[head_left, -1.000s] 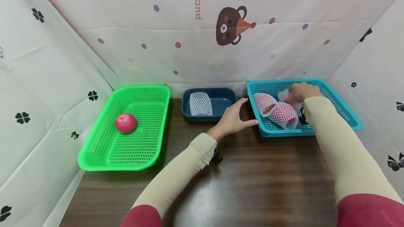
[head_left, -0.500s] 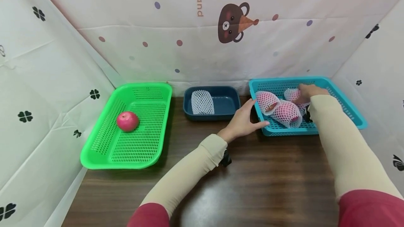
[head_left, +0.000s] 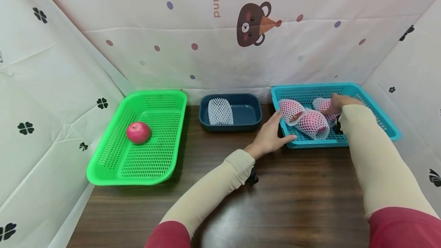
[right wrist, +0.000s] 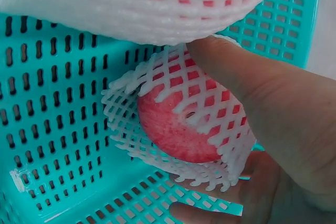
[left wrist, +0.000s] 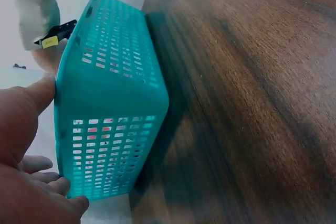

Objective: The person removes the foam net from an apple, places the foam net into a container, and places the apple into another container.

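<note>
In the head view my right hand reaches into the blue basket. The right wrist view shows its thumb over a red apple in a white foam net, fingers on the far side; the net's wide end gapes around bare skin. Two more net-wrapped apples, one by the left wall and one nearer the front, lie beside it. My left hand is at the basket's front left corner. Thumb and fingers are spread, their tips at the rim in the left wrist view.
A green basket with one bare red apple stands at the left. Between the baskets is a dark blue tray holding a white foam net. All stand on a brown wooden table before a printed cloth.
My left hand has moved right, from beside the blue basket to its corner. My right hand has shifted slightly right inside the basket, and the netted apple with it.
</note>
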{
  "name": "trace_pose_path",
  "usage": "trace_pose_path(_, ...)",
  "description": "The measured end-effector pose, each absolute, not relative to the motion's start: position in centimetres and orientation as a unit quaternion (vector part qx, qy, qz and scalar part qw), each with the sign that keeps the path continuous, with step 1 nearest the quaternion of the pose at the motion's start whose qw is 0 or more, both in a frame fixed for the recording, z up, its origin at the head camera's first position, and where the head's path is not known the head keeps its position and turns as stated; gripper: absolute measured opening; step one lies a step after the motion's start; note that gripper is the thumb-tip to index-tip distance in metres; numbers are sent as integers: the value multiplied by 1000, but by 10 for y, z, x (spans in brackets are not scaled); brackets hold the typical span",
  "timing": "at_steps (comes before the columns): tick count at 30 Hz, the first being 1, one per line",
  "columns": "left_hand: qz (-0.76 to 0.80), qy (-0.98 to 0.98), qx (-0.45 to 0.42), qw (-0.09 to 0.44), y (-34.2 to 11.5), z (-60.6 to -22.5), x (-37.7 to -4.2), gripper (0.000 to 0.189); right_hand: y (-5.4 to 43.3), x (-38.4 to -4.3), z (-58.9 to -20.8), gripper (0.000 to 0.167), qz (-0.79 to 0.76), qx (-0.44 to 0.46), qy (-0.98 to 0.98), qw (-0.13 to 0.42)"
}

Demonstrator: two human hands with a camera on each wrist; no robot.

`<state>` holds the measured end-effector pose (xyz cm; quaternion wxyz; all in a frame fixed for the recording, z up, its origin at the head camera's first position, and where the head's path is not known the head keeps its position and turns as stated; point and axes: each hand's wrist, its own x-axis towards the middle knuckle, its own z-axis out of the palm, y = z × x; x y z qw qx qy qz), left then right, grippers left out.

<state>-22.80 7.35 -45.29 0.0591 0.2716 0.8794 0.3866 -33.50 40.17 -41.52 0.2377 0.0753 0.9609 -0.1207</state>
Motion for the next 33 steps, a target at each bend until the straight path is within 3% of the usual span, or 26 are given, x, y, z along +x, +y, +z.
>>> trace_pose_path(6,392,878,268,55,74,-455,-227,88,406,-335,-416,120,-98,57,966,233)
trace_pose_path(20,396,877,264,56,73,-460,-227,88,417,-341,-426,134,-89,69,963,246)
trace_pose_path(33,393,878,265,60,71,-459,-228,88,415,-340,-422,127,-81,64,965,243)
